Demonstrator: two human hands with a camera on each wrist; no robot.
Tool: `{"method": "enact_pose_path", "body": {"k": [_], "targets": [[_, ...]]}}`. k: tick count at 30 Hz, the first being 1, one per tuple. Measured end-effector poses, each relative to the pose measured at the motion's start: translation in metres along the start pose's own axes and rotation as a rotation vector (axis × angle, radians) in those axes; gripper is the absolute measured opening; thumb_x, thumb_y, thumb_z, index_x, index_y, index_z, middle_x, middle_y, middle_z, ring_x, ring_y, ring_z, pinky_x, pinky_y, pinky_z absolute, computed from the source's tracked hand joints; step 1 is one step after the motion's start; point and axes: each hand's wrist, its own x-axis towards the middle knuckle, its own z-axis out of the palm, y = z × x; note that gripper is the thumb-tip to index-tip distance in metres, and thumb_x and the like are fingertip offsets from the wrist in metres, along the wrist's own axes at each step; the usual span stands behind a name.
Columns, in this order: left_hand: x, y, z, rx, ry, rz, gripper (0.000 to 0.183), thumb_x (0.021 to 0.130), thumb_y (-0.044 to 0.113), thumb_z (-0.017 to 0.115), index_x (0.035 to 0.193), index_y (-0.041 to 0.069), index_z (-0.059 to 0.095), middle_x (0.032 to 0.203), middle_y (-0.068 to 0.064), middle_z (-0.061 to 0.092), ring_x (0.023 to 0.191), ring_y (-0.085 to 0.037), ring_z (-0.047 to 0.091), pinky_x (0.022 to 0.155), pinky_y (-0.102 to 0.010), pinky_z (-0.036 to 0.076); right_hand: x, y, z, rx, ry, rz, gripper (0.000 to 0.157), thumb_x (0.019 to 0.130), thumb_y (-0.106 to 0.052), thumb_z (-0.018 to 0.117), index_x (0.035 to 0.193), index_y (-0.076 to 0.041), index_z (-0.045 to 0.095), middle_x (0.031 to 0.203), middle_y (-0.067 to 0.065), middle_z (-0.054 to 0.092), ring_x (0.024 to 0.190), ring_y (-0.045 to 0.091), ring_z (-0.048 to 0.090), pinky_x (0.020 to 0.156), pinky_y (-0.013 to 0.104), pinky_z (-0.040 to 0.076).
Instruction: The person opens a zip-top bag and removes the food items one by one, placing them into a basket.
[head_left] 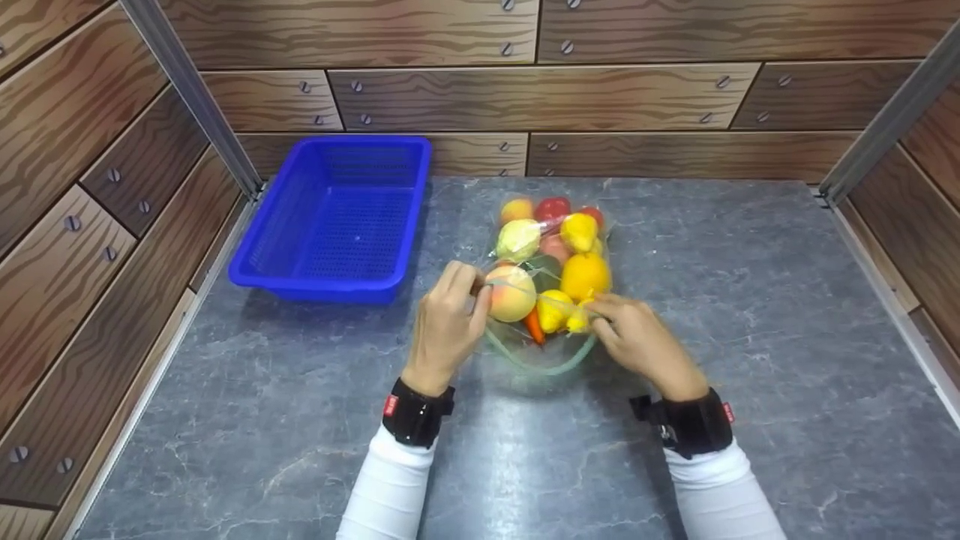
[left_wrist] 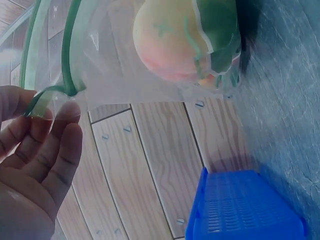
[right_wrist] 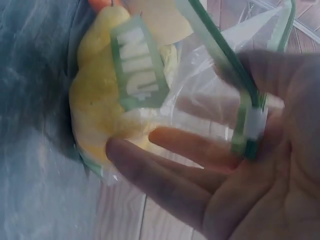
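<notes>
A clear zip bag (head_left: 546,369) with a green-edged mouth lies on the table, its opening toward me. Several fruits and vegetables fill it, among them a peach (head_left: 511,294), an orange (head_left: 586,276), a yellow pear (head_left: 554,310) and a carrot (head_left: 534,327). At the mouth's left corner, my left hand (head_left: 444,326) pinches the green zip strip (left_wrist: 69,50) between thumb and fingers. My right hand (head_left: 651,343) grips the opposite corner, beside the white zip slider (right_wrist: 256,123); its other fingers stretch along the bag near the pears.
A blue perforated basket (head_left: 322,285) stands at the back left of the grey marbled table (head_left: 750,315), with nothing visible inside. Wood-patterned walls (head_left: 540,97) enclose the table at the back and both sides.
</notes>
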Motion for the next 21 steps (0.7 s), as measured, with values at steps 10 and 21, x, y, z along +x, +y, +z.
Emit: {"method": "enact_pose_path", "body": {"k": [10, 21], "targets": [[-0.002, -0.007, -0.008, 0.055, -0.1, -0.183, 0.014, 0.09, 0.003, 0.072, 0.103, 0.001, 0.068, 0.1, -0.011, 0.066, 0.085, -0.023, 0.066, 0.075, -0.033, 0.06, 0.002, -0.001, 0.002, 0.162, 0.103, -0.063, 0.019, 0.099, 0.0, 0.06, 0.103, 0.002, 0.078, 0.084, 0.008, 0.076, 0.068, 0.01, 0.06, 0.065, 0.032, 0.056], [0.0, -0.003, -0.01, 0.098, -0.03, -0.148, 0.023, 0.097, 0.007, 0.063, 0.075, 0.005, 0.056, 0.071, -0.005, 0.049, 0.056, -0.015, 0.041, 0.047, -0.03, 0.038, -0.002, 0.03, 0.008, 0.246, -0.239, -0.13, 0.063, 0.077, -0.013, 0.089, 0.135, -0.005, 0.067, 0.149, 0.016, 0.055, 0.134, 0.046, 0.048, 0.106, 0.071, 0.04]]}}
